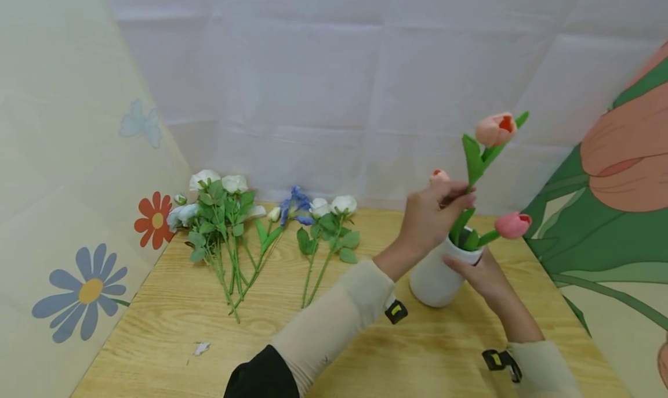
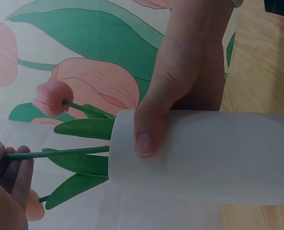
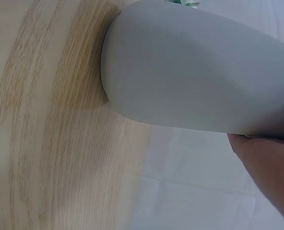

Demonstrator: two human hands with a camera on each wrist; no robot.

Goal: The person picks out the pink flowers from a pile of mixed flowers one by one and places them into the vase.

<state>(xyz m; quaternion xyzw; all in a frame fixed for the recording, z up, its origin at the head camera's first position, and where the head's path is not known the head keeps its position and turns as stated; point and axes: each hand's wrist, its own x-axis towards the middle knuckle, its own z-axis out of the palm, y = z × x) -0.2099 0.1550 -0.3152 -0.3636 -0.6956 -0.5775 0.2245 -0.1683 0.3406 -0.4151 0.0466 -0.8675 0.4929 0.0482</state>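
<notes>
My left hand [image 1: 430, 212] pinches the green stem of a peach tulip [image 1: 494, 130] above the mouth of a white vase [image 1: 435, 279]. In the left wrist view, that stem [image 2: 79, 152] runs from the fingers down into the vase's opening. My right hand [image 1: 484, 275] grips the vase near its rim, its thumb [image 2: 145, 143] lying on the outer wall. A pink tulip [image 1: 513, 225] leans out on the right. Another peach tulip [image 1: 439, 176] shows partly behind my left hand. The right wrist view is mostly filled by the vase wall [image 3: 195, 72].
White roses [image 1: 235, 184] and other stems lie at the back left of the wooden table [image 1: 396, 363]. Beside them are a blue flower [image 1: 297, 201] and two more white roses [image 1: 343, 204]. A scrap of paper [image 1: 201, 348] lies in front. Fabric-covered walls [image 1: 292, 84] stand behind.
</notes>
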